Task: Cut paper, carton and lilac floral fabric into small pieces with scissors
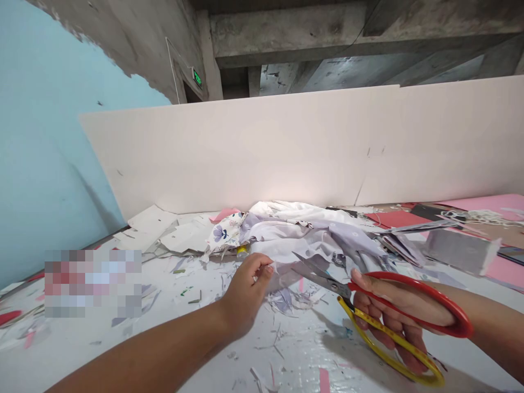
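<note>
A crumpled white and lilac floral fabric [295, 234] lies in a heap on the white worktable [286, 349]. My left hand [245, 289] pinches a thin edge of it between fingers and thumb. My right hand [393, 311] grips large scissors [323, 278] with one red handle and one yellow handle. Their steel blades are parted, and the fabric edge lies between them, just right of my left fingertips. The tips are partly hidden behind the fabric.
Paper and fabric scraps litter the tabletop. A tall white board [262, 153] stands along the back edge. Pink and red sheets [487, 207] and a grey block [458, 251] lie to the right. A pixelated patch [92, 284] covers part of the left table.
</note>
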The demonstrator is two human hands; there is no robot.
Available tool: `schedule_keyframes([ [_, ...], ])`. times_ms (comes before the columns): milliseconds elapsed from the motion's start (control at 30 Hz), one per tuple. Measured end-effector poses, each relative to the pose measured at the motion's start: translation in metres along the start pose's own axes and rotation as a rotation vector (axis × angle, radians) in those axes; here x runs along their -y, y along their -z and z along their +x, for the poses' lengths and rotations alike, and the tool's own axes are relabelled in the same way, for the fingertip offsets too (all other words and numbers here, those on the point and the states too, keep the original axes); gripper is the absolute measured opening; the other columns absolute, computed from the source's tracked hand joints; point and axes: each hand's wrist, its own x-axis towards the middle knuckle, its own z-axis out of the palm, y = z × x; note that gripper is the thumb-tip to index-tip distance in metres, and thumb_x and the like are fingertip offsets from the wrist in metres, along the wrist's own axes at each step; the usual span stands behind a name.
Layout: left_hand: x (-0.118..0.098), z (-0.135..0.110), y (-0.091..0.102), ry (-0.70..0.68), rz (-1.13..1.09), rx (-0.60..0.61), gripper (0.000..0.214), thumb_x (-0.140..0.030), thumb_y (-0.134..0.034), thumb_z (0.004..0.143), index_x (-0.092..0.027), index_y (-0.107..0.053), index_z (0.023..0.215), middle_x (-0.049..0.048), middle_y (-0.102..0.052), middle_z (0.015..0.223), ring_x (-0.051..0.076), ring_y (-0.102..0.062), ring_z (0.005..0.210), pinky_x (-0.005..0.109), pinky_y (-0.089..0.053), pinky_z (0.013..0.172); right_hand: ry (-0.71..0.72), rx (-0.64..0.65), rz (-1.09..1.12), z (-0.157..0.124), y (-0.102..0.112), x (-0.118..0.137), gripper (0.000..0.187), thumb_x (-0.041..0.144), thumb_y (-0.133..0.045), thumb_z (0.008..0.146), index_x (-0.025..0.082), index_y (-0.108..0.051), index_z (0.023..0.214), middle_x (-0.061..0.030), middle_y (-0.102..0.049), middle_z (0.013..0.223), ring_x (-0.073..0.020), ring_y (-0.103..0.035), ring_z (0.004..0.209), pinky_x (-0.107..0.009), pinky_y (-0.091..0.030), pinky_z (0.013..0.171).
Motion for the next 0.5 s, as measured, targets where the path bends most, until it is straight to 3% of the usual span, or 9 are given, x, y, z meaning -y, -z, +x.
schedule_keyframes([
  [67,-0.004,-0.004,0.002,-0.116,0.07,0.067,0.018,-0.031,-0.041,0.085,-0.018,-0.055,0.086,0.0049,-0.058,0.087,0.016,-0.052,0.083,0.031,-0.042,0.077,-0.035,-0.063,0.084,0.001,0.001,-0.004,0.082,0.081,-0.007,0.068,0.014,-0.054,0.071,-0.0052,-0.055,0.056,-0.0216,-0.063,0.039,-0.03,-0.051,0.034],
  [233,-0.004,-0.011,0.005,-0.27,0.151,0.166,0.018,-0.014,-0.048,0.078,-0.019,-0.054,0.094,0.0064,-0.056,0.1,0.017,-0.052,0.094,0.032,-0.043,0.085,-0.035,-0.077,0.087,-0.001,-0.005,-0.008,0.084,0.083,-0.011,0.066,0.013,-0.058,0.07,-0.0057,-0.057,0.054,-0.0215,-0.061,0.037,-0.031,-0.05,0.031],
  [367,0.0,-0.012,0.005,-0.283,0.195,0.191,0.038,0.001,-0.043,0.067,-0.021,-0.052,0.097,0.0054,-0.054,0.103,0.016,-0.052,0.096,0.027,-0.045,0.079,-0.005,-0.134,0.043,-0.005,-0.015,0.003,0.084,0.082,-0.006,0.068,0.012,-0.052,0.059,-0.005,-0.054,0.05,-0.017,-0.057,0.03,-0.025,-0.046,0.027],
  [500,0.0,-0.009,0.005,-0.302,0.229,0.19,0.029,-0.002,-0.042,0.073,-0.02,-0.053,0.092,0.0047,-0.055,0.099,0.014,-0.054,0.09,0.026,-0.045,0.079,-0.059,-0.121,0.104,-0.006,-0.018,0.008,0.082,0.08,-0.004,0.07,0.013,-0.052,0.064,-0.0029,-0.053,0.05,-0.0165,-0.058,0.032,-0.024,-0.045,0.027],
])
